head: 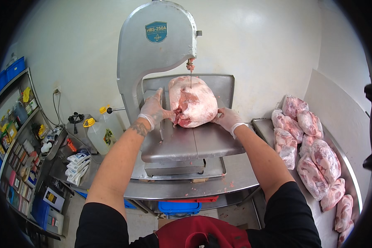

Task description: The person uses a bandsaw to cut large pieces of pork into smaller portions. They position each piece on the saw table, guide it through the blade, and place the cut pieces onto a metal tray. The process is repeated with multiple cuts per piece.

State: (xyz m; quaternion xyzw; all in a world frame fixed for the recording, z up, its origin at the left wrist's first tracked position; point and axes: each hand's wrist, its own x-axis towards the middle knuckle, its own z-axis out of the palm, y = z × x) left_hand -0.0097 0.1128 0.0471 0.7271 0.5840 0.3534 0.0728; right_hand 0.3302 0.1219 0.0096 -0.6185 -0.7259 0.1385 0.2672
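Observation:
A large piece of raw meat [197, 102] lies on the steel table of a bone band saw [158, 59]. The thin saw blade [191, 80] comes down at the meat's far part, with meat scraps on the blade guide above. My left hand [155, 110], in a clear glove, spans the upright guide plate [162, 124]; its thumb touches the meat's left side and its fingers lie beyond the plate. My right hand [228, 120], gloved too, presses its fingertips to the meat's lower right side. The undersides of both hands' fingers are partly hidden.
Several plastic-wrapped meat pieces [317, 167] lie on a steel counter [263, 130] at right. Jugs with yellow caps [96, 135], a stack of white packets [78, 166] and a loaded shelf rack [21, 133] are at left. Small meat scraps dot the bench [217, 189].

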